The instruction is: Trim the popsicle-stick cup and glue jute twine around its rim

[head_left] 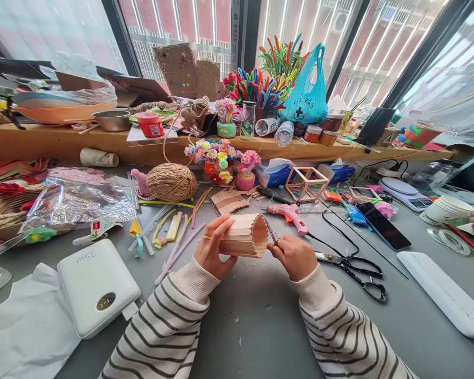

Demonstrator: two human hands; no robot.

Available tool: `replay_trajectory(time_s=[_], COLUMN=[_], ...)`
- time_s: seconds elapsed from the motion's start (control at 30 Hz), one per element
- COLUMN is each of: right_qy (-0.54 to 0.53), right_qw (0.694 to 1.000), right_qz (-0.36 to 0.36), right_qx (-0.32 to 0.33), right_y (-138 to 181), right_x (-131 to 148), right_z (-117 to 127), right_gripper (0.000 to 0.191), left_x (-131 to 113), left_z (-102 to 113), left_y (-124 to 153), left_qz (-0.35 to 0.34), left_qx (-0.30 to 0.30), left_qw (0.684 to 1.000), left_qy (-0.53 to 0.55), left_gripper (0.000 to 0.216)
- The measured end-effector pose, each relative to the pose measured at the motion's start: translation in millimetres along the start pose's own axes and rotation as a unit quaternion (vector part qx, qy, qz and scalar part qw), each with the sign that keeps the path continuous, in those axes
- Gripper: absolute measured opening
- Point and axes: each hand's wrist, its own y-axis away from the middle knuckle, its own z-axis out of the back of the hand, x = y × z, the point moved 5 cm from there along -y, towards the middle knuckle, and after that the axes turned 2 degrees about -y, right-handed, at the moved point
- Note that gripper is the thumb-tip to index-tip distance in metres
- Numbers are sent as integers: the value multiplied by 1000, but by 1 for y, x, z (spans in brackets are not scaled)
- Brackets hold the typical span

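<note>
Holding a pale, bare-wood cup of flat sticks set side by side (240, 239) in the left hand (213, 252), fingers over the top and thumb beneath, raised just above the grey counter (256, 310). Clasping a small metal tool (272, 231), of a kind too small to tell, in the right hand (297, 256), beside the cup's open rim. Probably light, stiff and dry to the touch rather than slippery, but likely fragile at the seams and thin stick ends; best held around the middle of the wall, without squeezing the mouth. Looking plain and unpainted, tipped on its side with the mouth turned right, ending in a scalloped edge of rounded tips.
</note>
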Motion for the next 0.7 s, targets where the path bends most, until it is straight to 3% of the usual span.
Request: replay_trajectory(time_s=[0.13,0.23,0.37,0.47,0.7], right_qy=[-56,-102,-135,-156,-243], right_qw=[995,984,970,967,942], right_qz=[-74,-129,-182,-185,-223], right_qx=[29,63,85,75,68], right_y=[1,3,6,5,5], right_x=[-8,-13,-17,-17,-20], right_z=[-4,-10,-13,-10,-11], right_gripper=[66,69,69,65,55], left_x=[2,10,17,14,13], left_z=[0,-1,-7,-6,-5], left_y=[1,3,10,9,7], left_qz=[22,135,312,336,344], left_qx=[-11,-23,-40,-60,-70], left_qw=[1000,984,890,853,834], left_qy=[16,111,329,395,426], left_gripper=[75,77,62,57,56])
